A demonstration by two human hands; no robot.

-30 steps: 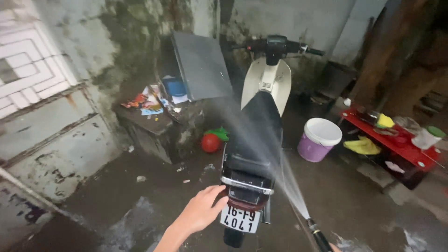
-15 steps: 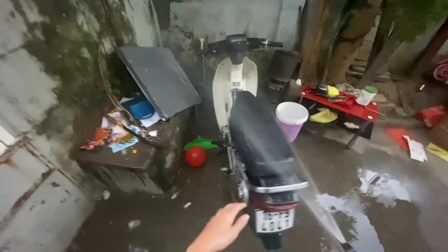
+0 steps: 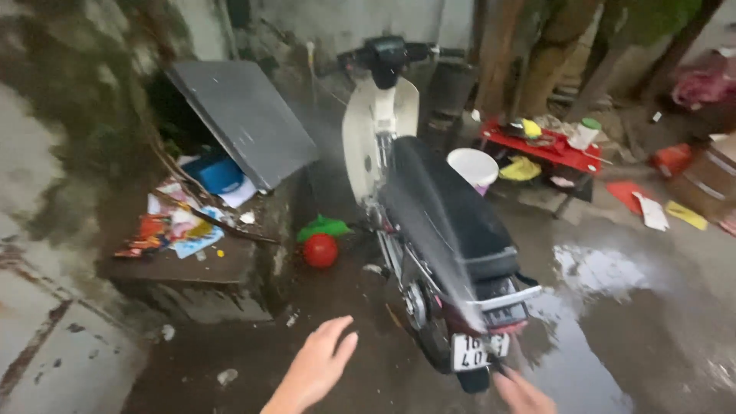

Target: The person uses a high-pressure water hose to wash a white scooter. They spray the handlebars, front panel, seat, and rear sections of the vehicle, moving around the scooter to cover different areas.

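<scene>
On wet concrete floor [image 3: 613, 337], left hand [image 3: 318, 368] hangs released behind the motorbike [image 3: 437, 222]; right hand's [image 3: 525, 392] grip unclear.

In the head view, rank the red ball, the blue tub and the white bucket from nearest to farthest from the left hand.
From the left hand, open at the bottom of the frame:
1. Red ball, on the wet ground just ahead, left of the motorbike.
2. Blue tub, farther up on the left, under the leaning grey board.
3. White bucket, beyond the motorbike, on its right.
</scene>
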